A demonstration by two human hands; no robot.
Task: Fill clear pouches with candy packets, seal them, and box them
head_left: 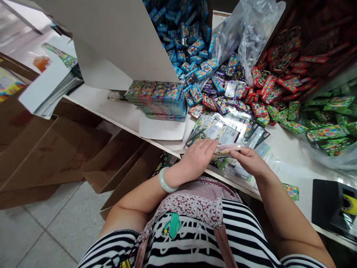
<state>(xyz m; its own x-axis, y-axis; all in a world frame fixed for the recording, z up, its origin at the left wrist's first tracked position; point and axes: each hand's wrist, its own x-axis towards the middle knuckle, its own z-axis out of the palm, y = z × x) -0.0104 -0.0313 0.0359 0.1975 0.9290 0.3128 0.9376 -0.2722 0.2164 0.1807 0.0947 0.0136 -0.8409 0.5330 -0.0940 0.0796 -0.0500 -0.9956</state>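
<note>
head view: the packet (pixel 227 150) is near the centre of the frame, at the front edge of the bench (pixel 295 175). the right hand (pixel 249 160) is narrow, pinching the packet's right end between thumb and fingers. the left hand (pixel 199 155) lies against its left part, fingers together; the thumb is hidden, so its grip cannot be determined. flat packs (pixel 223 130) lie just beyond the hands. a box stack (pixel 160 96) is left of them. loose blue boxes (pixel 195 46) occupy the top centre, red boxes (pixel 290 82) the upper right, green boxes (pixel 331 132) the right side.
</note>
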